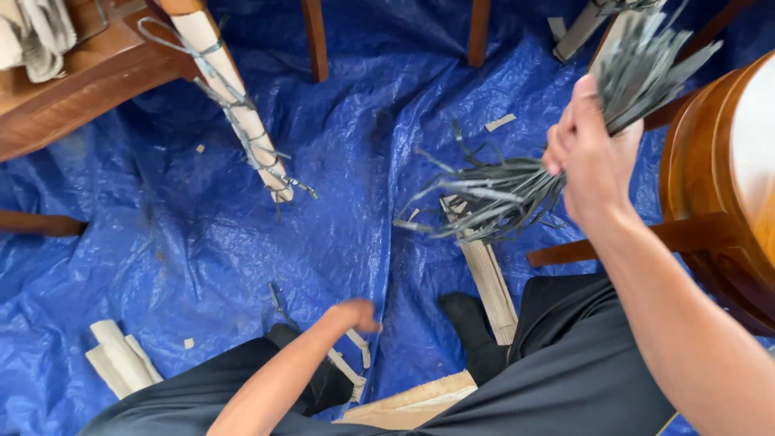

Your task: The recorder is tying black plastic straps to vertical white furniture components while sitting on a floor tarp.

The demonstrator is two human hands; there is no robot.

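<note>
the right hand (593, 157) is rising at the right of the scene, its fingers curling tight around the middle of a bundle of thin grey strips (525, 190). the strips are fanning out stiff and flat at both ends, one spray pointing left and down over the tarp, the other sticking up toward the far right corner. the bundle is hanging in the air, just beside the rounded edge of a glossy brown wooden table (726, 161) at the right; little room is showing between the knuckles and that edge.

the left hand (355, 315) is reaching down low in the near middle, close to the blue tarp (242, 242). it is blurring, so whether its fingers are apart or pinching something cannot be told. pale flat slats (349, 367) are lying just beside it, next to a dark-socked foot.

the tarp is covering the floor, crinkling and shining, with a wide open stretch running through the middle and left. a longer ribbed pale board (488, 278) is lying under the hanging strips, between the knees in dark trousers. at the far left a pale post bound with grey strips (234, 97) is leaning down from a wooden bench (73, 89). a small stack of pale pieces (121, 359) is resting at the near left. thin wooden legs (315, 40) are standing at the far edge.
</note>
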